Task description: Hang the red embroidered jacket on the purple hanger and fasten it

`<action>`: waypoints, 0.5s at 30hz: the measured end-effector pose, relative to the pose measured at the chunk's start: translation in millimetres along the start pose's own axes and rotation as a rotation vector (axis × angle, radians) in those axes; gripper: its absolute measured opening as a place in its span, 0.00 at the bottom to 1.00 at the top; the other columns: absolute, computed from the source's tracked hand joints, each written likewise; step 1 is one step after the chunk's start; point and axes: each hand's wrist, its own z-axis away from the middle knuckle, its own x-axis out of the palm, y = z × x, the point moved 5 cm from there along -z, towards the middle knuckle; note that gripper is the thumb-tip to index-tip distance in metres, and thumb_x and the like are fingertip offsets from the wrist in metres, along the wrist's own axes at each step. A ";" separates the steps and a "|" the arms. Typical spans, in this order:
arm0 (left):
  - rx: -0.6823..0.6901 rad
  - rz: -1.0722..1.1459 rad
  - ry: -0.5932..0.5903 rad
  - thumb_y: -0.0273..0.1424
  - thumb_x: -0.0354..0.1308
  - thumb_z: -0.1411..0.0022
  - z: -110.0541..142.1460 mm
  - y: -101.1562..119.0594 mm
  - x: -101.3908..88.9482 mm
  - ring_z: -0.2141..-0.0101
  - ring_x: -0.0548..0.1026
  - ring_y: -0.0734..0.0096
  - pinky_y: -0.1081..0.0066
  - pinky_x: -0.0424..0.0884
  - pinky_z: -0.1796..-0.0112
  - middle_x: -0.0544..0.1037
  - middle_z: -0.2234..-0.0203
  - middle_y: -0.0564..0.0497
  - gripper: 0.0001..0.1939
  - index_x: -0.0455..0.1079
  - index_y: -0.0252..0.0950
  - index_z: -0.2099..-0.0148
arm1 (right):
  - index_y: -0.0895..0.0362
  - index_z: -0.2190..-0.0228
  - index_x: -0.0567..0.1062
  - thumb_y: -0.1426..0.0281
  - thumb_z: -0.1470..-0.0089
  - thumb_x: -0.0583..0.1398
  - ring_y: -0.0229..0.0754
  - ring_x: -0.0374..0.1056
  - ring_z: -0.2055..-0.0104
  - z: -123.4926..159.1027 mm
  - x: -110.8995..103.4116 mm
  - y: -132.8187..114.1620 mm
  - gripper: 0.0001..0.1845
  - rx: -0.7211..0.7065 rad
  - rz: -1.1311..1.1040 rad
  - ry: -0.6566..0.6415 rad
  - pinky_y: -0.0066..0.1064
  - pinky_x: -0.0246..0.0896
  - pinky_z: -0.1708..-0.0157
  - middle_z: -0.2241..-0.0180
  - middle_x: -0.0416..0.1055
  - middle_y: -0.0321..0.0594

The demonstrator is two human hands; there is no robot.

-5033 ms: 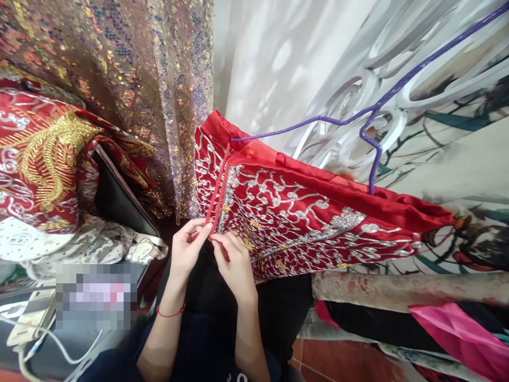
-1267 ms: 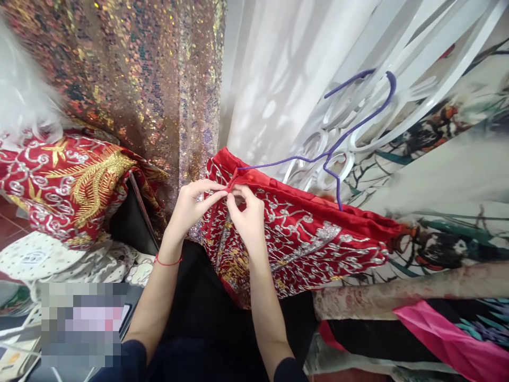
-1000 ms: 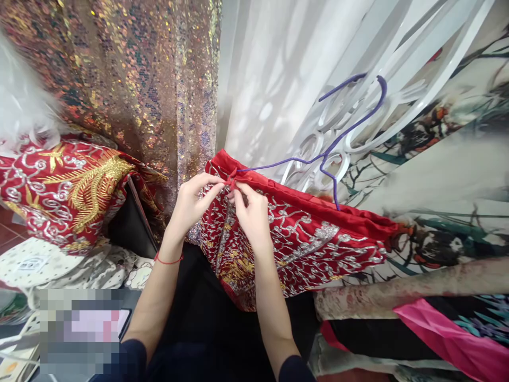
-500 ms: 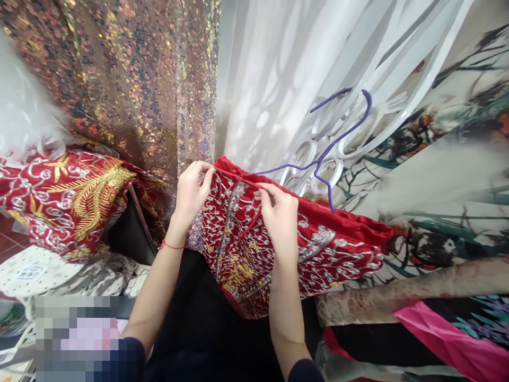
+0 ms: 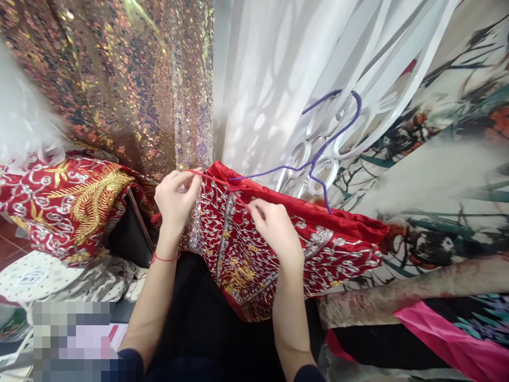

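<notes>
Red cord point(image 5: 210, 177) ran between 2 nearly closed hands, pinched by left hand point(image 5: 172, 202) and right hand point(image 5: 278, 229), at the waistband of the embroidered garment point(image 5: 238, 246). Judged risk: uneven pulling dragged the waistband off the purple hanger point(image 5: 326, 192).

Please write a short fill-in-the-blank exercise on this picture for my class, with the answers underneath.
The left hand and right hand pinch a cord coloured ____.
The bracelet is on the ____ wrist.
The hanger is coloured ____.
Pink cloth shows at the picture's lower ____.

Answers: red; left; purple; right
</notes>
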 end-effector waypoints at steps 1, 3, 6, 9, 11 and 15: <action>-0.054 0.111 0.060 0.41 0.62 0.39 0.8 -0.5 1.1 0.72 0.70 0.71 0.67 0.68 0.65 0.77 0.74 0.52 0.10 0.80 0.42 0.66 | 0.53 0.67 0.82 0.70 0.38 0.57 0.37 0.64 0.79 0.1 3.8 0.3 0.12 -0.015 0.031 -0.062 0.28 0.58 0.72 0.78 0.73 0.33; -0.143 0.363 0.072 0.48 0.63 0.39 2.0 -1.5 6.8 0.71 0.72 0.70 0.67 0.69 0.67 0.78 0.73 0.51 0.16 0.80 0.41 0.67 | 0.51 0.65 0.82 0.70 0.38 0.59 0.36 0.66 0.77 0.4 11.1 -3.5 0.10 -0.096 -0.017 -0.207 0.28 0.60 0.71 0.77 0.75 0.31; -0.191 0.600 -0.287 0.54 0.65 0.44 4.8 6.1 22.1 0.74 0.72 0.70 0.67 0.71 0.69 0.75 0.78 0.50 0.23 0.78 0.39 0.74 | 0.51 0.63 0.83 0.69 0.39 0.61 0.37 0.73 0.70 0.4 11.1 -15.6 0.09 -0.255 -0.235 -0.301 0.28 0.68 0.65 0.68 0.80 0.32; -0.203 0.647 -0.709 0.49 0.72 0.51 15.7 17.8 29.1 0.75 0.73 0.71 0.67 0.72 0.69 0.75 0.77 0.50 0.20 0.78 0.38 0.74 | 0.51 0.63 0.84 0.67 0.37 0.61 0.39 0.76 0.63 -3.4 1.9 -21.8 0.10 -0.336 -0.366 -0.158 0.31 0.71 0.60 0.63 0.82 0.36; -0.226 0.658 -0.810 0.46 0.73 0.51 20.3 21.8 27.2 0.72 0.76 0.69 0.67 0.74 0.66 0.78 0.73 0.49 0.17 0.78 0.37 0.71 | 0.51 0.61 0.84 0.67 0.36 0.60 0.39 0.74 0.64 -5.6 -1.1 -23.1 0.11 -0.374 -0.337 -0.032 0.31 0.71 0.61 0.65 0.80 0.37; -0.244 0.622 -0.838 0.42 0.74 0.51 22.2 23.4 24.3 0.70 0.75 0.73 0.71 0.74 0.66 0.76 0.72 0.53 0.17 0.74 0.36 0.69 | 0.50 0.54 0.82 0.68 0.33 0.57 0.34 0.68 0.68 -7.2 8.4 -31.0 0.13 -0.502 0.013 0.021 0.27 0.66 0.67 0.64 0.73 0.37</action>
